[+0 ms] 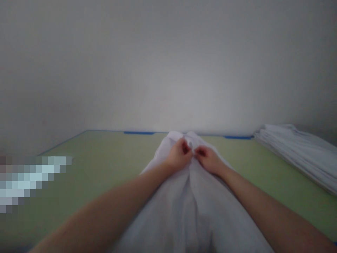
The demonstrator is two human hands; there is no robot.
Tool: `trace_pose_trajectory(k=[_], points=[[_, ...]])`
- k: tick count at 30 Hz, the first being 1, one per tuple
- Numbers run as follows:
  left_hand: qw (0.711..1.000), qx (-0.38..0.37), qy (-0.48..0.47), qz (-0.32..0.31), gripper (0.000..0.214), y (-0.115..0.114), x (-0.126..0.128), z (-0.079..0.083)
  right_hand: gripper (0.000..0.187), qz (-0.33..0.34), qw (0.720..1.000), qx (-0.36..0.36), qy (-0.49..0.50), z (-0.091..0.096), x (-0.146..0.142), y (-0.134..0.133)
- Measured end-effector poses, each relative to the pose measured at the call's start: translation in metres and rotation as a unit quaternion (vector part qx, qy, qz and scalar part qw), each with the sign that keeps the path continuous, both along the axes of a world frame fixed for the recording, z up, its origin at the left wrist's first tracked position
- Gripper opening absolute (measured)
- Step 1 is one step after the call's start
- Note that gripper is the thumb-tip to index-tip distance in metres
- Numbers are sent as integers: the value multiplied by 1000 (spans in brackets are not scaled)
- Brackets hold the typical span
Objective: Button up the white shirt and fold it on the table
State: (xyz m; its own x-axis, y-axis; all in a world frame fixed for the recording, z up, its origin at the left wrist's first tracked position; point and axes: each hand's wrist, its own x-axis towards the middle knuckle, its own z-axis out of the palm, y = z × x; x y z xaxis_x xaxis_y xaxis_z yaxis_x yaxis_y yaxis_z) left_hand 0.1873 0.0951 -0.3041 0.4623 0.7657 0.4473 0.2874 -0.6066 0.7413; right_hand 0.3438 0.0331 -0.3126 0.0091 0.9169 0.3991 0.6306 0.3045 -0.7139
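Left hand (180, 155) and right hand (210, 160), each pinched closed on white cloth (181, 200); level, even tension should limit puckering.

White cloth (171, 211) cut off at bottom edge, white stack (302, 154) at right. Left fingers (187, 157), right fingers (208, 151) blurred. Pixelated patch (34, 179): content hidden.

Both arms are bare and reach forward, coming together at the grip. The left hand (180, 154) is at the left of the grip, its fingers curled and closed in a pinch. The right hand (209, 159) is at the right, curled in a similar way. The fingertips come very near each other; whether they touch, I cannot tell. Behind the grip, the left forearm (113, 203) and the right forearm (268, 207) spread widely apart.
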Motion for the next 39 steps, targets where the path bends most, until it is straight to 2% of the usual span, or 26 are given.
trace_pose_trajectory(k=[4,7,9,12,14,16,18,22,25,28,30,33,35,39], points=[[998,-32,19,56,16,4,0,-2,9,-51,996,64,-33,2,-4,-5],[997,-31,24,61,18,3,1,-4,12,-17,995,76,-57,5,-5,-10],[999,-25,22,42,18,2,1,-5,14,1,997,62,-55,7,-4,-11],[999,-28,23,3,14,4,1,-3,15,-11,999,36,-17,8,-1,-8],[997,-58,38,-30,11,7,-3,2,15,-13,999,21,26,6,0,-4],[988,-119,66,-78,11,11,-9,8,17,-8,997,13,76,4,1,-1],[963,-203,102,-145,13,13,-18,16,18,-11,993,10,118,3,2,1],[892,-348,133,-258,20,3,-30,29,19,-7,988,7,156,2,4,0],[855,-431,91,-273,26,-13,-31,29,18,13,988,18,153,0,5,2],[821,-503,13,-270,31,-30,-29,18,14,18,993,45,108,-3,4,4],[828,-501,-18,-250,33,-38,-29,7,12,13,996,60,58,-3,2,5],[867,-446,-31,-220,34,-42,-32,-6,11,7,997,74,-14,-2,-2,3],[878,-424,-50,-217,34,-44,-33,-9,11,5,995,83,-50,0,-2,1],[879,-409,-90,-227,36,-53,-34,-7,9,-12,991,80,-106,8,2,-4]])
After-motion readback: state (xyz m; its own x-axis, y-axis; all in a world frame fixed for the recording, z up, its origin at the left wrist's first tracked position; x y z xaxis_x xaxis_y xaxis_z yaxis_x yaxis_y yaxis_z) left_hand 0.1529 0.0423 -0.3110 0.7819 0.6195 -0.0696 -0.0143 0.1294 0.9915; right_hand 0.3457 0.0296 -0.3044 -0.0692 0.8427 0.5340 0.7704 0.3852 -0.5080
